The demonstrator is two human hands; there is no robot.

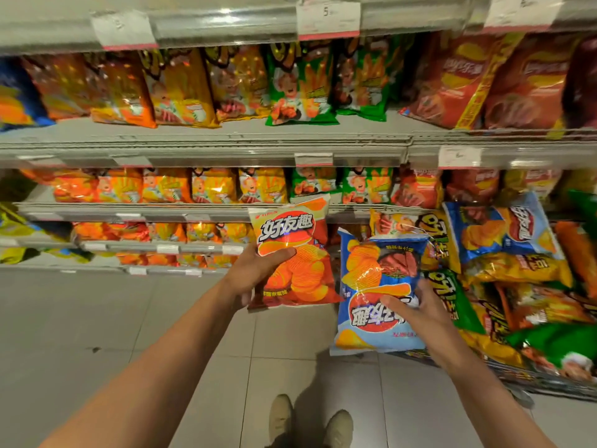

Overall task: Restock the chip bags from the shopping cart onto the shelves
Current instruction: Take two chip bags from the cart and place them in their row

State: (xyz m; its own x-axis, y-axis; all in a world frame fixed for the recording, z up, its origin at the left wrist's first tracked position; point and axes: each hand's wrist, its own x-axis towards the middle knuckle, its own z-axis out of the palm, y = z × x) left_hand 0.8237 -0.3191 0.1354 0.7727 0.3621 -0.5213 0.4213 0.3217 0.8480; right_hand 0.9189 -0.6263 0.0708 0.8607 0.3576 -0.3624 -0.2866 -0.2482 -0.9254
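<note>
Head view: a person stands facing the snack shelves, a chip bag in each hand.
Left hand: the left hand grips an orange-red chip bag upright, thumb across its front and fingers behind, just left of the shopping cart.
Right hand: the right hand grips a blue chip bag upside down, thumb on its front, at the cart's left edge.
Cart: piled high with loose bags in blue, yellow, green and orange; only its lower wire rim shows.
Done so far: judging by the rows left of the cart, the shelves are mostly stocked, with orange, yellow, green and red bags standing in lines on every visible level.
Left to do: neither held bag is on a shelf yet, and the heap in the cart suggests much of the restocking remains. No matching blue row is plain in view near the cart, so where that bag belongs cannot be told.
Surface: grey metal shelves with price tags on their front rails, rising left of and behind the cart.
Room: a shop aisle with pale grey floor tiles; the person's light shoes show below the cart's left corner.
</note>
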